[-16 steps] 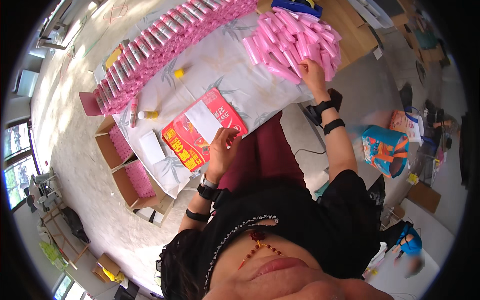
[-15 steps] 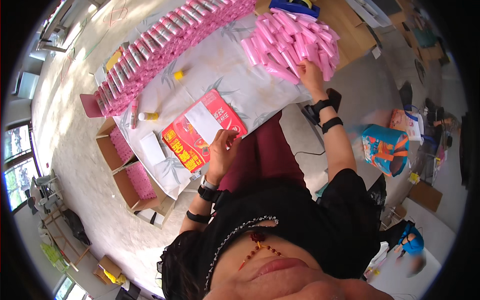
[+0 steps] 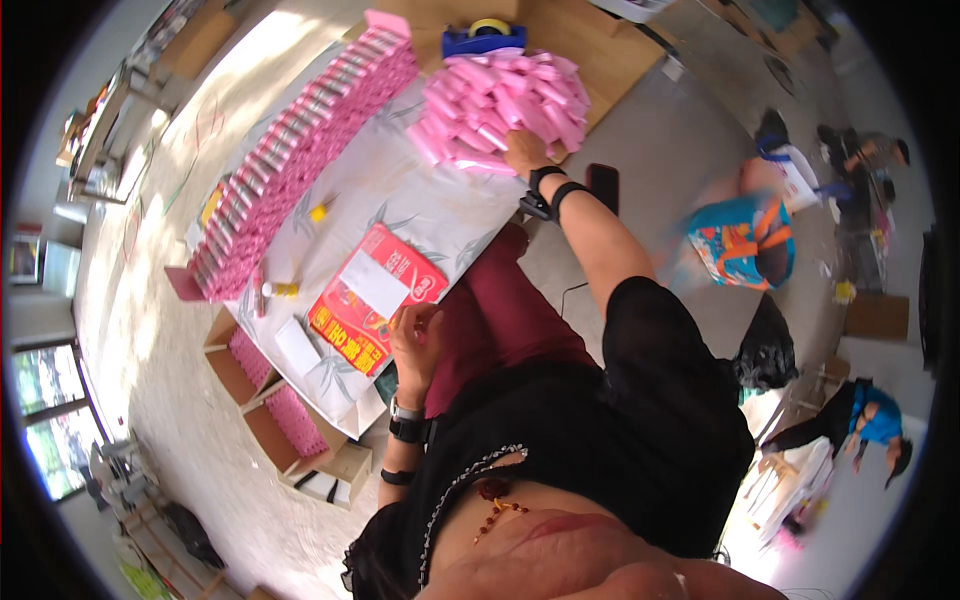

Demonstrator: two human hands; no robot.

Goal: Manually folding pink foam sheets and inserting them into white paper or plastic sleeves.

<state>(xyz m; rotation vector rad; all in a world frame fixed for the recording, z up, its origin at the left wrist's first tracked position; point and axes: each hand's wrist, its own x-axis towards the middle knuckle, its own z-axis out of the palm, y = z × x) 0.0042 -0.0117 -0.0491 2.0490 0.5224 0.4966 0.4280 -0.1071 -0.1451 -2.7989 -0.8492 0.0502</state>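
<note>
My right hand (image 3: 527, 153) reaches onto the near edge of a heap of glossy pink tube-shaped pieces (image 3: 485, 108) at the far end of the table. Its fingertips are among the pieces, so their grip is unclear. My left hand (image 3: 413, 342) hovers by the edge of a flat red printed cardboard (image 3: 350, 335), fingers loosely bent and apart, nothing in them. A white paper slip (image 3: 375, 282) lies on that cardboard. Along the table's left side, tubes with pink and printed wrapping (image 3: 290, 165) are stacked in a long row.
A blue tape dispenser (image 3: 484, 38) stands behind the heap. On the tablecloth (image 3: 345, 205) are a yellow cap (image 3: 319, 213), a yellow-capped bottle (image 3: 280, 289) and a white paper (image 3: 297, 345). Cardboard boxes (image 3: 270, 405) with pink contents adjoin the table. A blue-orange bag (image 3: 745, 245) is to the right.
The view has turned, so the table and heap appear further left. My right hand stays at the heap's near edge; my left hand stays beside the red cardboard.
</note>
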